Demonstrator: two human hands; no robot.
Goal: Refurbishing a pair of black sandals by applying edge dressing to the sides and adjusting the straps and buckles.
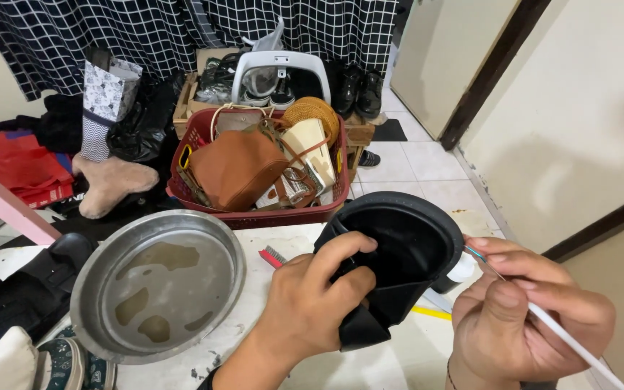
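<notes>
Head view, looking down: low in the middle of the frame the left hand [310,303] is clamped on a black shoe [391,260], thumb inside the opening and fingers wrapped round the outside, so that the round opening tilts toward the camera. The shoe sits just right of centre, over a pale, stained table [283,361]. At the lower right the right hand [525,318] is closed in a pinch on a thin white stick-like tool [572,343], whose shaft runs down to the bottom right corner and whose tip lies at the shoe's right rim; what the tip carries is too small to tell. A small white round object [462,269] peeks out between shoe and right hand.

Left of the hands a round metal pan [157,285] rests on the table, with shallow puddles of brownish water in it. A red-handled brush [272,256] lies between pan and shoe. Behind, in the upper middle, a red basket [254,215] is packed with bags, a brown leather bag [236,170] foremost. Black checked fabric [110,36] hangs across the top, and a sneaker [74,365] shows at the bottom left.
</notes>
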